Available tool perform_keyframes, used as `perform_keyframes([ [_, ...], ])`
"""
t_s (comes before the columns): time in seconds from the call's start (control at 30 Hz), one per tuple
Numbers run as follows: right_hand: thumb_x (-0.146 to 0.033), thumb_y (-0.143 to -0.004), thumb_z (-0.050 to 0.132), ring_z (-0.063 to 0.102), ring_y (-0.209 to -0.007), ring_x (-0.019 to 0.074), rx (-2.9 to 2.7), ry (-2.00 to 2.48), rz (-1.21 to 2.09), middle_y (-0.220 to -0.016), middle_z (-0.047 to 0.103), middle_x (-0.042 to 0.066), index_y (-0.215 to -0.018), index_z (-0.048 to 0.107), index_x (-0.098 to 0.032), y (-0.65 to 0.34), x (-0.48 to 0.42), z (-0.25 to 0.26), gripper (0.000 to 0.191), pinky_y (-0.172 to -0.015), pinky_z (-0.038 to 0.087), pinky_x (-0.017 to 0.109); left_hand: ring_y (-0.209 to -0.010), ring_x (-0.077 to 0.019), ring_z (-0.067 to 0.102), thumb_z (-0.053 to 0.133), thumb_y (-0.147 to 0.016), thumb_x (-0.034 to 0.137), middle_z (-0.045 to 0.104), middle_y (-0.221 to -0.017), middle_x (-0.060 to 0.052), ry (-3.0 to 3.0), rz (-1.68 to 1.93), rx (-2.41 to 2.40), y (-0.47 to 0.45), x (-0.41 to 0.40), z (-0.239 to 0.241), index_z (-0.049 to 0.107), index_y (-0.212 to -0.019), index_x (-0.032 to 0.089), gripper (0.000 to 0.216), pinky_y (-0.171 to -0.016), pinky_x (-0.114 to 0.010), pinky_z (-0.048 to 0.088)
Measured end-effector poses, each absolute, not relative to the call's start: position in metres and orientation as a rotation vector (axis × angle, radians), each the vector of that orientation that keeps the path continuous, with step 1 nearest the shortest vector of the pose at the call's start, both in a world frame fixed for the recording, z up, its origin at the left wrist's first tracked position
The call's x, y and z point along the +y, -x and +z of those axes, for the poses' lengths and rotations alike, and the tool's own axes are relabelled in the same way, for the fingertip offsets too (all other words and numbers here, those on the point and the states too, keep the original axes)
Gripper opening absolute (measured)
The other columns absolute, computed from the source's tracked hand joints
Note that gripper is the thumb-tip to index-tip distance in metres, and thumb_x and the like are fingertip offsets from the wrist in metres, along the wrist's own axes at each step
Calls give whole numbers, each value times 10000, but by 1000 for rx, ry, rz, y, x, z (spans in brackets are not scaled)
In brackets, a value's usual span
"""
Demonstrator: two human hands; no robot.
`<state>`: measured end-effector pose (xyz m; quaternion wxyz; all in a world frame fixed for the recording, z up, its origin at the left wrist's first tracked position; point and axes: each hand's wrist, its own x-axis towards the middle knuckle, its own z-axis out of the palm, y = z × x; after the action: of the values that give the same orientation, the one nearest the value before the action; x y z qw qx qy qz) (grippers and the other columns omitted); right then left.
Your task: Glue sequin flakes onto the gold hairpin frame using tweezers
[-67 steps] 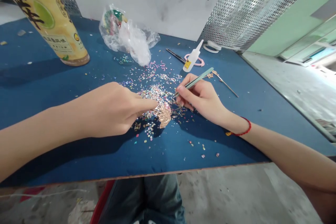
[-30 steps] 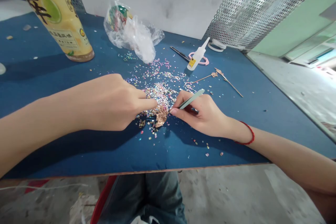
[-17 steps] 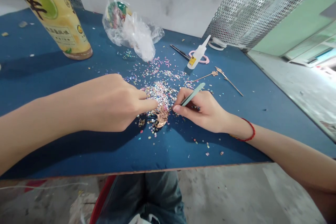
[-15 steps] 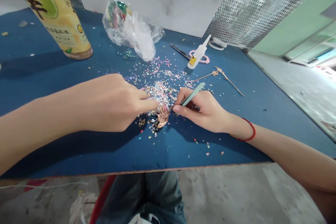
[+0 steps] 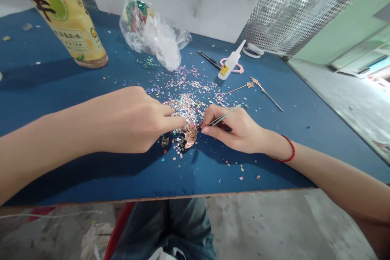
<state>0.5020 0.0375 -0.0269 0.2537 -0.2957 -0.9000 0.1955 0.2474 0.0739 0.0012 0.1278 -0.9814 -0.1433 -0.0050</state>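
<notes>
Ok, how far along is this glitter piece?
Done: the copper-coloured curved piece looks to carry some flakes already, though how much is covered is hard to tell. In hand: the right hand holds tweezers at its edge, with the left hand close by. Left: a heap of loose glitter flakes lies on the blue table.
</notes>
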Motion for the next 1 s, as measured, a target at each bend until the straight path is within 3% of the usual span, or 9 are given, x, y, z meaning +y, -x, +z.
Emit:
perform_keyframes([
  [0.73,-316,-987,511,446,-500,57,-2400,844,608,-596,507,-52,-829,532,-164,-504,40,-29,220,-503,364,183,-437,-153,433,427,-739,14,558,-581,7,2838,-204,-278,-245,76,-3,584,-839,220,278,-447,-310,168],
  [1.0,-247,-984,530,426,-515,51,-2453,806,592,-618,507,-70,-848,518,-169,-500,42,-24,158,-541,348,183,-459,-152,416,423,-753,17,563,-606,4,2884,-206,-306,-244,76,-2,594,-876,228,298,-471,-314,169],
])
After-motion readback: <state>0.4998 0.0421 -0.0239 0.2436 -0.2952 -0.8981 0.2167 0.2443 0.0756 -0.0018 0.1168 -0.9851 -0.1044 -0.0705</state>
